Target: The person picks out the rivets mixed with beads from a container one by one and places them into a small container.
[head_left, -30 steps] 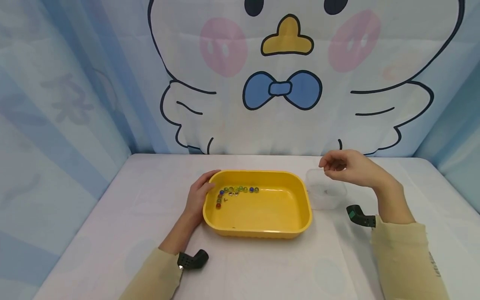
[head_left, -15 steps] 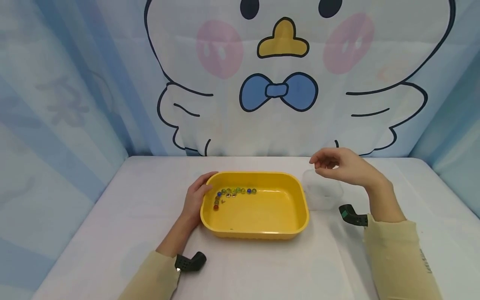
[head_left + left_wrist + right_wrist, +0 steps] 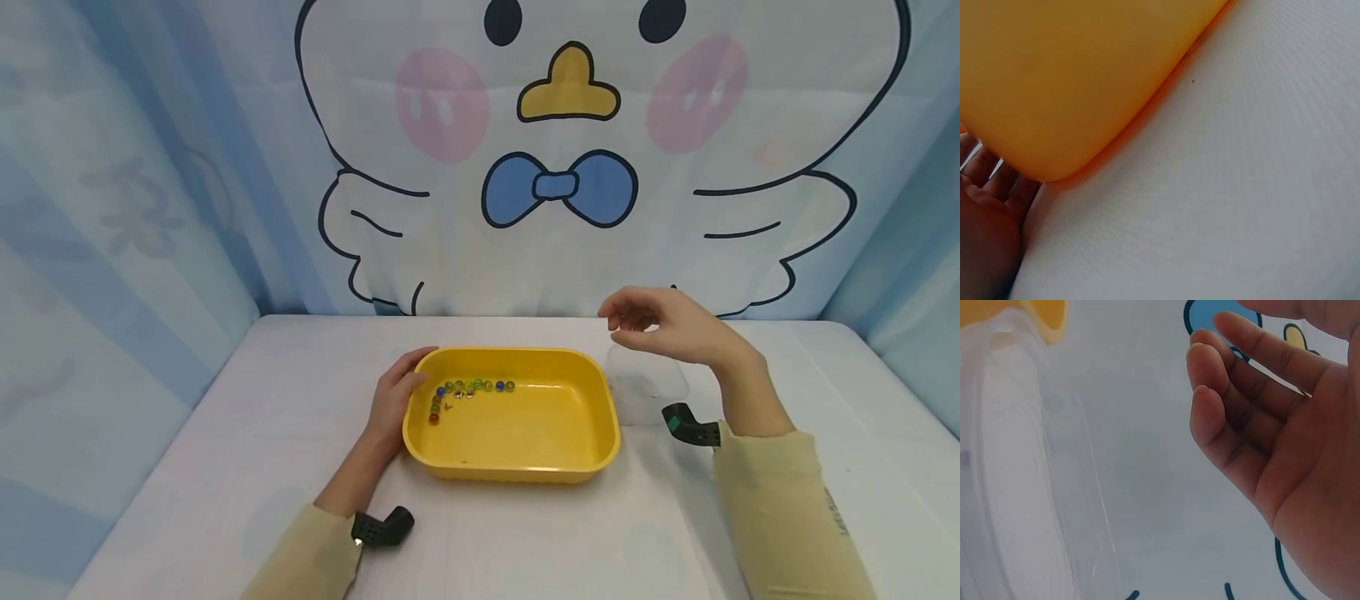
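Yellow plastic tray (image 3: 517,473), head view: on the pale surface (image 3: 525,542), its left end gripped by the left hand (image 3: 395,396), thumb over the rim, presumably for steadiness. Within: glass marbles (image 3: 459,386), strung in a bent line near the far and left walls, seemingly laid deliberately; a few tiny shiny pieces (image 3: 459,395) beside them. Right hand (image 3: 671,327): raised above a clear container (image 3: 647,392) just right of the tray, probably kept within easy reach. Left wrist view: fingers along the tray's outer wall. Right wrist view: fingers loosely bent, thumb apart, nothing visibly held; container walls transparent.
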A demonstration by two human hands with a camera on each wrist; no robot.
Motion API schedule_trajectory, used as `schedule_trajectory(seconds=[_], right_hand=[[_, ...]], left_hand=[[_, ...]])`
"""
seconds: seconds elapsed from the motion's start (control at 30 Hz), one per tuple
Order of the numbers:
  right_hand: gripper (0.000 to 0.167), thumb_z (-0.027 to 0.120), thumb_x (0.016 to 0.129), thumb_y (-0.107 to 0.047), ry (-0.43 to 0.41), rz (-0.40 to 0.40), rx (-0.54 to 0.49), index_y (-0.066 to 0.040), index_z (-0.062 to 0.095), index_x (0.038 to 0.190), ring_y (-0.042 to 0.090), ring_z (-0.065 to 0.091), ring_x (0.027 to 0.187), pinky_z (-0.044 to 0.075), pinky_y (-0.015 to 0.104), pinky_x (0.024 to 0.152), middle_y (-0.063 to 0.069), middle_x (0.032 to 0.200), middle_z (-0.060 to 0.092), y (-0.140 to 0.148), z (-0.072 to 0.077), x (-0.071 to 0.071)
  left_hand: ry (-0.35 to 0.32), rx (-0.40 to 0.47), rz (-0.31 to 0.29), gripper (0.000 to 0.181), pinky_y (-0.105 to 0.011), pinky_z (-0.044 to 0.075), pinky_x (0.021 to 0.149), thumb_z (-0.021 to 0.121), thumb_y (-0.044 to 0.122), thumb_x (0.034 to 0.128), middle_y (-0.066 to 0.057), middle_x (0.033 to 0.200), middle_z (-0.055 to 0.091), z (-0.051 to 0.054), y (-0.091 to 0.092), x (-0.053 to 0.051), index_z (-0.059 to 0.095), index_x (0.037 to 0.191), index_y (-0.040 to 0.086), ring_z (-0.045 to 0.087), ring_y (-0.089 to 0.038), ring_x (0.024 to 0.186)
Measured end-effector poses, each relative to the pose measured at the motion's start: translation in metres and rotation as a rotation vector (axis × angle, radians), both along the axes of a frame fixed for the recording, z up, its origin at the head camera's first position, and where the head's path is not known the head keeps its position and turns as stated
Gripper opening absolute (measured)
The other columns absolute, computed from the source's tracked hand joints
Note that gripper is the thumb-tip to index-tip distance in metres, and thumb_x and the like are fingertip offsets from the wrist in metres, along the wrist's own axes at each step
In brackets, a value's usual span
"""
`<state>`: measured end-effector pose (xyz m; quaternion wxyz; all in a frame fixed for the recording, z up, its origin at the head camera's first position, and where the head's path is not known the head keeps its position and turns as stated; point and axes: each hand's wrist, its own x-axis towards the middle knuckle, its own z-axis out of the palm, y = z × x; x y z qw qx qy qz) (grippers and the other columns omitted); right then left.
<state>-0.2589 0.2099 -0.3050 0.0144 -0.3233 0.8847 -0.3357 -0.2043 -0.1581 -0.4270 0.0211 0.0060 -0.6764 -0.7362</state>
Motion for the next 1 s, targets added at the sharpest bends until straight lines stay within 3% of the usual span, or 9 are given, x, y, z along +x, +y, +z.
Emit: schedule_trajectory(seconds=[0.7,1.0], right_hand=[[0.020,0.068,0.092,-0.013,-0.037,0.135,-0.025,-0.009,0.067,0.112,0.021,0.057,0.086,0.053,0.032,0.080,0.003,0.095,0.062,-0.051,0.008,-0.014],[0.020,0.067,0.092,-0.012,-0.054,0.224,-0.013,-0.009,0.068,0.112,0.020,0.058,0.085,0.054,0.035,0.080,0.001,0.093,0.064,-0.081,0.007,-0.017]], left_hand=[[0.031,-0.030,-0.006,0.046,-0.042,0.032,0.116,0.038,0.007,0.0981,-0.014,0.146,0.051,-0.001,-0.001,-0.001,0.053,0.141,0.001,0.046,-0.028,0.132],[0.019,0.005,-0.010,0.046,-0.041,0.033,0.116,0.039,0.006,0.0979,-0.014,0.146,0.051,-0.001,-0.001,-0.002,0.053,0.142,0.002,0.047,-0.027,0.131]])
